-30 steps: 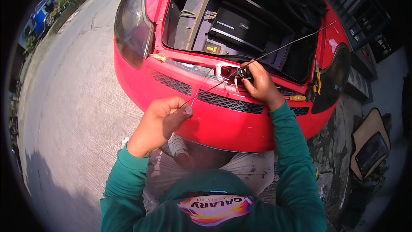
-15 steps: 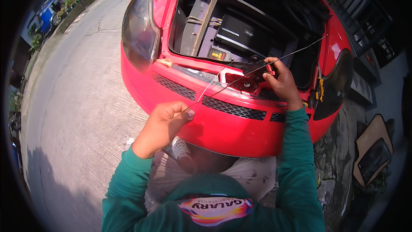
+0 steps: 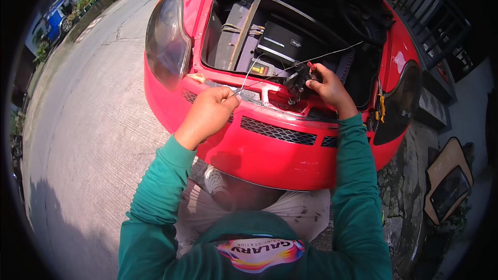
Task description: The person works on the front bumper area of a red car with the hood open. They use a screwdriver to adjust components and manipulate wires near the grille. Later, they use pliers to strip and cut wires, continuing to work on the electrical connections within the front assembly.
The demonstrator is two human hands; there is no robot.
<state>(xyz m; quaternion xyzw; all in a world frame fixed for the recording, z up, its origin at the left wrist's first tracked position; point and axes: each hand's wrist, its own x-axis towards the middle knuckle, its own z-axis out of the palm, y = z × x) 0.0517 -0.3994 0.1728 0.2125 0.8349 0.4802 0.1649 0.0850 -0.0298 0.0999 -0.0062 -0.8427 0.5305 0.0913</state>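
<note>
Left hand (image 3: pixel 210 114) shifting forward over red car (image 3: pixel 270 163) | its fingers pinching thin silvery wire (image 3: pixel 247 75) | right hand (image 3: pixel 332 92) closing fingers around black, red-tipped mechanism (image 3: pixel 296 79)

Dark lettering (image 3: pixel 267 245) on a colourful print (image 3: pixel 259 260) — front of the green shirt (image 3: pixel 249 225), pale marks (image 3: pixel 295 43) on the black box (image 3: pixel 285 35) — too small to read
</note>
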